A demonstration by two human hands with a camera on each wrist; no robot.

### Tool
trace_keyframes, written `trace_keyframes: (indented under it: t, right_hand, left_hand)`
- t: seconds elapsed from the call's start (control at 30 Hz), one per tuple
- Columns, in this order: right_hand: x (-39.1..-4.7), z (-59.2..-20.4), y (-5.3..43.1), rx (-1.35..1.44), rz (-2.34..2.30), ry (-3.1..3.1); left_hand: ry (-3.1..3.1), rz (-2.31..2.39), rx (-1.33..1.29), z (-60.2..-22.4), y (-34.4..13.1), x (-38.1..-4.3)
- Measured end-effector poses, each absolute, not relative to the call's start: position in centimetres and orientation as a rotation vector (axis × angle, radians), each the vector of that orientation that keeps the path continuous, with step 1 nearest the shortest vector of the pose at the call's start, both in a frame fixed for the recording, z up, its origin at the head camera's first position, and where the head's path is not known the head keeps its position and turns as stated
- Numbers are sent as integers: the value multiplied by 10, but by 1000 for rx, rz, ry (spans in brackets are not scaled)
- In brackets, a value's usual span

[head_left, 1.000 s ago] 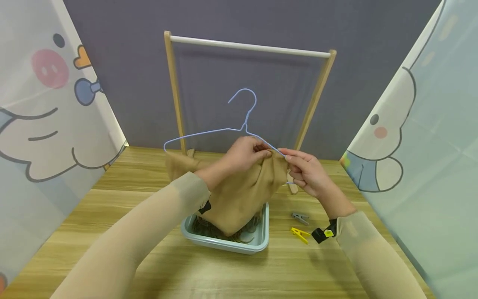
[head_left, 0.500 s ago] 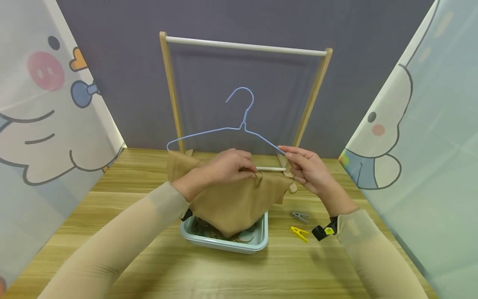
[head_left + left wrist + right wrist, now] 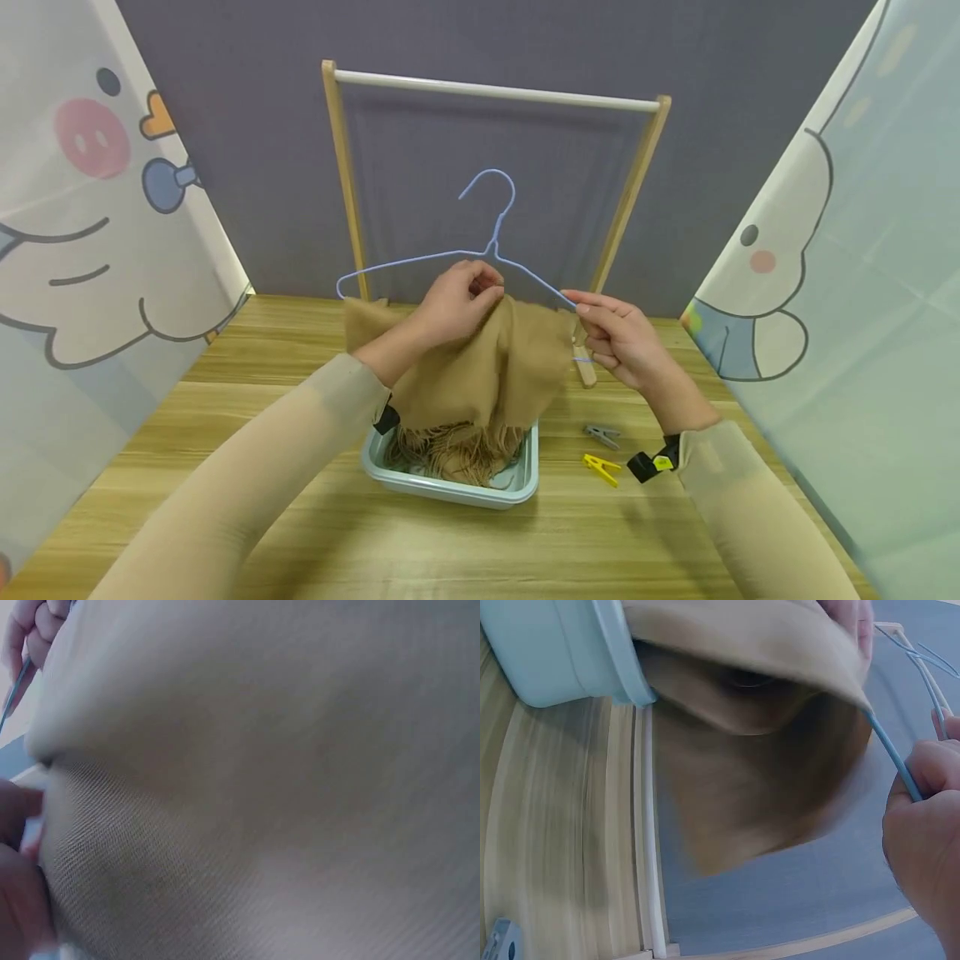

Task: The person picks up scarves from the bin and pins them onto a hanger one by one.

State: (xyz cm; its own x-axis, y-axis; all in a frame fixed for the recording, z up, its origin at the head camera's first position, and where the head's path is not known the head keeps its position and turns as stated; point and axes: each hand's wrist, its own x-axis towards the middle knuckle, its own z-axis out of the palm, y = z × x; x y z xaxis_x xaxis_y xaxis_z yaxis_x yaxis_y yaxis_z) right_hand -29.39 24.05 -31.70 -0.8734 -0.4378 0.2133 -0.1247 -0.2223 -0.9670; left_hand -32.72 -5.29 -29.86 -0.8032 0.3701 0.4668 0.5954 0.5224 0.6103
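Note:
A tan fringed scarf drapes over the lower bar of a blue wire hanger, its fringe lying in the pale blue basin below. My left hand pinches the scarf's upper edge near the hanger's middle. With thumb and fingers, my right hand grips the hanger's right end and keeps it upright. Loose cloth hangs blurred below the hanger wire in the right wrist view. Scarf fabric fills most of the left wrist view. Most of the lower bar is hidden by the cloth.
Behind the hanger stands a rack with a white top bar and wooden legs. A grey clothespin and a yellow clothespin lie right of the basin on the wooden table. Printed curtains flank both sides.
My left hand dropped leftward, then rose toward the hanger's middle, drawing the scarf up. More fringe shows in the basin. My right hand stays on the hanger's end.

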Motion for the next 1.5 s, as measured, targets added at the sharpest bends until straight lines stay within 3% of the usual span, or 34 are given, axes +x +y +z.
trace_keyframes:
  t: [0.3, 0.67, 1.2, 1.5]
  right_hand:
    - [-290, -307, 238, -678, -2232, 1881]
    - [-293, -292, 229, -721, -2218, 1963]
    - [-291, -276, 246, -804, -2170, 2013]
    - [-294, -280, 246, -802, -2175, 1979]
  left_hand:
    - [-2390, -654, -1478, -295, -54, -314]
    - [-2198, -684, -1471, -298, -22, -301]
    - [-2473, -549, -1389, -294, -106, -325]
    - [-2359, -455, -1373, -298, -87, -314]
